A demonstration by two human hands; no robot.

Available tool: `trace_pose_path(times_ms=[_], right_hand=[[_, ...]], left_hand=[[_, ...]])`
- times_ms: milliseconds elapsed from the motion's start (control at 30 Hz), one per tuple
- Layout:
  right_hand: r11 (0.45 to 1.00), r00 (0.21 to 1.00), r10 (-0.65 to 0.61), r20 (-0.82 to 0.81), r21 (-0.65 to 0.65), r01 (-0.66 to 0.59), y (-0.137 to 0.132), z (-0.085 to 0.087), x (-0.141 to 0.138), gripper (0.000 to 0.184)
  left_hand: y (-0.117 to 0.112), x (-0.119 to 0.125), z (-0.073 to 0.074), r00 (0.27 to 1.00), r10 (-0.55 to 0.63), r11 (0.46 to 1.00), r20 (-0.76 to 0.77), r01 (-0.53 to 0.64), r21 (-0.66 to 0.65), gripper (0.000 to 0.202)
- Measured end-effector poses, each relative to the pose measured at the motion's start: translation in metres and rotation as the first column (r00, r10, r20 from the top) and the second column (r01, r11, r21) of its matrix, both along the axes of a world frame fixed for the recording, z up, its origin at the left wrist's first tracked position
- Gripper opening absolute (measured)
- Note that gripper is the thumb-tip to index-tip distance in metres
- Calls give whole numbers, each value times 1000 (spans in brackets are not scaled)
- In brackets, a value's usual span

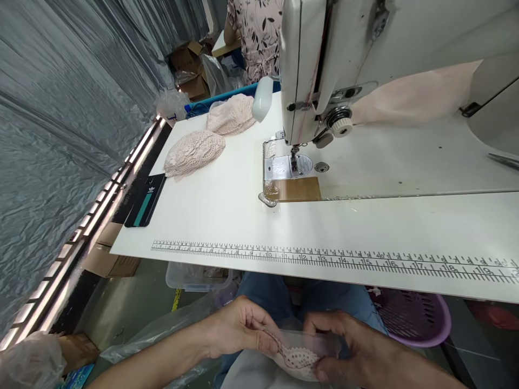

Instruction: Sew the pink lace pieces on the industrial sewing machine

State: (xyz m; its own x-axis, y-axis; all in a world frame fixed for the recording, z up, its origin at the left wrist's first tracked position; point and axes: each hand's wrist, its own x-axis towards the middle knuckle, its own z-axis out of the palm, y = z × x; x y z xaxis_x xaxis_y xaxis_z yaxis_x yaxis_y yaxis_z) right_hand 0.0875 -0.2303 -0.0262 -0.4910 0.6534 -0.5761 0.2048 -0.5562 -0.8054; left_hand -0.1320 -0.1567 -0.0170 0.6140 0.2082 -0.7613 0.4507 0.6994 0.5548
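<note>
Over my lap, below the table's front edge, both hands grip one piece of pale pink lace fabric (299,357) with sheer mesh along it. My left hand (247,329) pinches its left end between thumb and fingers. At the other end my right hand (344,346) has its thumb and fingers closed on the fabric's right side. A stretch of lace with small holes shows between the hands. Sheer whitish material (253,373) hangs below them. Beyond the hands stands the sewing machine (302,70), its presser foot (294,162) above the metal plate.
Two lace cups, one nearer (194,154) and one farther (232,114), lie on the white table (227,216) beside a dark phone (146,201). A printed ruler runs along the front edge. A purple basket (421,319) stands below right. Another person (259,38) sits behind.
</note>
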Motion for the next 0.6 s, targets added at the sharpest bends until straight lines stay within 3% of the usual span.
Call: trace_pose_path(times_ms=[400,500,600], right_hand=[[983,994,-29,-110,176,48,2,-11,0,15],[980,992,-17,-123,194,40,3,-9,-2,13],[980,991,18,-132,199,8,4,-12,-6,11]], left_hand=[[-2,-2,2,998,40,991,-52,-33,133,40],[1,-1,5,997,-15,995,-72,21,94,44],[2,5,6,984,-141,983,-106,152,107,55]])
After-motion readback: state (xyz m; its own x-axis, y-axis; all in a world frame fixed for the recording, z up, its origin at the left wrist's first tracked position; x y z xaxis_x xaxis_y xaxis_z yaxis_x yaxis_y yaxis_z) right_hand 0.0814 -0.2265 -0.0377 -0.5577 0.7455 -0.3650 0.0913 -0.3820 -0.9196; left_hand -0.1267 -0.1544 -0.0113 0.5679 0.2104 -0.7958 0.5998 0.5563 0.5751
